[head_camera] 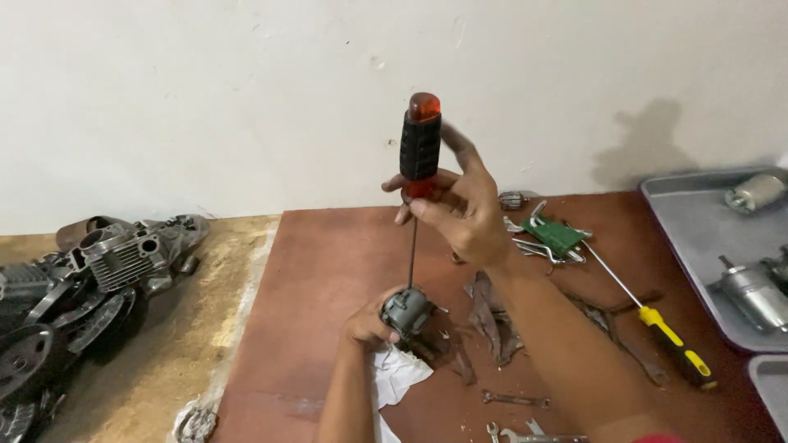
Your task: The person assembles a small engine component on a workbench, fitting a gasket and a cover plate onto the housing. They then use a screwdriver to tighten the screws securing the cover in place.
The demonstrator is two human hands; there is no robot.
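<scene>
Right hand (464, 209) was closed around the lower part of a screwdriver (419, 148) handle, thumb and fingers pinching just under the black grip; the red cap stuck up clear above the hand. Screwdriver stood close to upright, thin shaft running straight down into the top of a small grey motor part (407, 312). Whether the tip sat in a screw, could not tell.

Left hand (369, 324) was curled around the left side of that motor part, fingers wrapped tight, holding it down on the reddish-brown desk (328, 271), near the middle of the board and a bit toward the front edge. A crumpled white rag (400, 376) lay just beside and below the part, touching the left wrist area.

Dark greasy smears and scraps sat to the right of the part. Toward the back edge, behind the right hand, lay a green hex key set (552, 235). A yellow-handled screwdriver (657, 318) lay diagonally toward the right edge. Small wrenches (515, 400) lay at the front edge. Off the right edge, a grey tray (689, 230) held cylindrical motor bodies (749, 291). Off the left edge, on the sandy floor, a heap of engine parts (107, 262).
</scene>
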